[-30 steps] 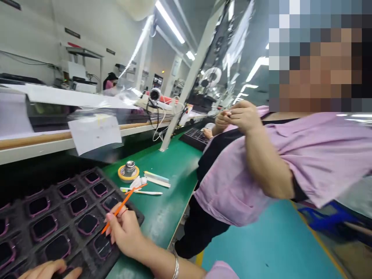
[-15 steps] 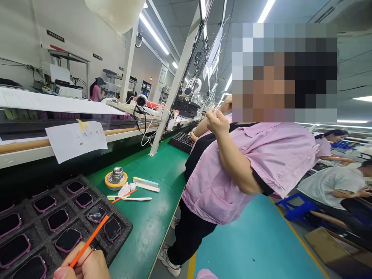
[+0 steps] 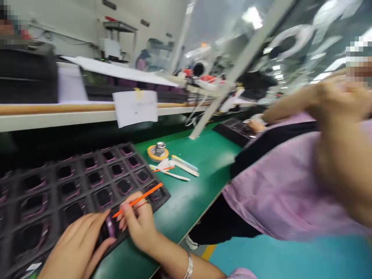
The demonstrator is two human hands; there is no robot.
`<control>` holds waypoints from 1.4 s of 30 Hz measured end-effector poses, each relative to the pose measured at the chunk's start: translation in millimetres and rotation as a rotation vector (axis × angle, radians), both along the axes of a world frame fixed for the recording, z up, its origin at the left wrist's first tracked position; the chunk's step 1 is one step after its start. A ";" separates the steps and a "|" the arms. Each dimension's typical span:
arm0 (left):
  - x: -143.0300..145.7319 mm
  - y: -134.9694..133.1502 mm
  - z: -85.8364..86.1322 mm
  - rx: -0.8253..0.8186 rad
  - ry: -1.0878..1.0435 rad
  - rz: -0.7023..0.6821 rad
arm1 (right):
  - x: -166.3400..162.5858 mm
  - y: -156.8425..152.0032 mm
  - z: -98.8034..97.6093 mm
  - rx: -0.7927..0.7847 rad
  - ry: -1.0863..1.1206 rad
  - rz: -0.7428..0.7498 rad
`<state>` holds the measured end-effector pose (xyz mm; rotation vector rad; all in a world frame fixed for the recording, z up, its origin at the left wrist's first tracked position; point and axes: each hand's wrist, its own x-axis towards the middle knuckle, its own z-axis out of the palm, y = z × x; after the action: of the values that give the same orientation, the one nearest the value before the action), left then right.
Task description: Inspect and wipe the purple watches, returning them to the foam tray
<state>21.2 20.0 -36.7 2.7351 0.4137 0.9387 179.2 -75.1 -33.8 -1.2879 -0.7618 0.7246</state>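
Note:
My left hand (image 3: 80, 244) is closed at the front edge of a black foam tray (image 3: 166, 194), thumb and forefinger on a purple-framed watch case (image 3: 110, 226) tilted on its side. My right hand (image 3: 139, 223) pinches a thin orange stick (image 3: 151, 190). The stick's lower end is close to the watch case; whether they touch is unclear. Rows of compartments fill the tray, most with a dark-screened, purple-rimmed watch. The picture is somewhat blurred.
On the green bench (image 3: 174, 209) lie yellow tape (image 3: 151, 153) with a metal-topped jar (image 3: 160, 147) and a toothbrush (image 3: 177, 177). A shelf with a paper note (image 3: 136, 108) overhangs the tray. A co-worker in a pink jacket (image 3: 279, 190) stands close at right.
The view has swung left and down. My left hand has come into view on a watch case. My right hand now shows more fully, still with the orange stick, its lower end near the case.

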 end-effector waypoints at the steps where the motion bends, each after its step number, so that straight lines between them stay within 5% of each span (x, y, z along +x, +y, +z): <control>1: -1.9 -7.4 6.8 0.042 0.029 0.017 | -0.5 -2.5 -0.1 -0.006 -0.005 0.013; 6: 2.1 -16.8 27.2 -0.062 0.200 0.040 | -1.6 -7.1 -4.2 0.003 -0.063 0.046; 20: 0.9 -23.0 33.5 -0.206 0.260 0.026 | -1.7 -7.0 1.3 -0.012 -0.243 0.061; 27: -20.3 -16.8 48.7 -0.191 0.325 0.124 | 5.2 -7.8 10.2 -0.044 -0.190 0.106; 35: -60.8 -12.1 43.4 -0.164 0.295 0.047 | -15.9 2.6 36.7 0.010 -0.106 0.137; 42: -64.3 -13.9 36.3 -0.186 0.179 0.062 | -47.7 15.2 14.7 -0.013 -0.139 0.202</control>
<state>-43.2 6.1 -0.4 2.6560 0.5887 0.6352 131.5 -59.9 -19.2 -1.2945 -1.0126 0.8081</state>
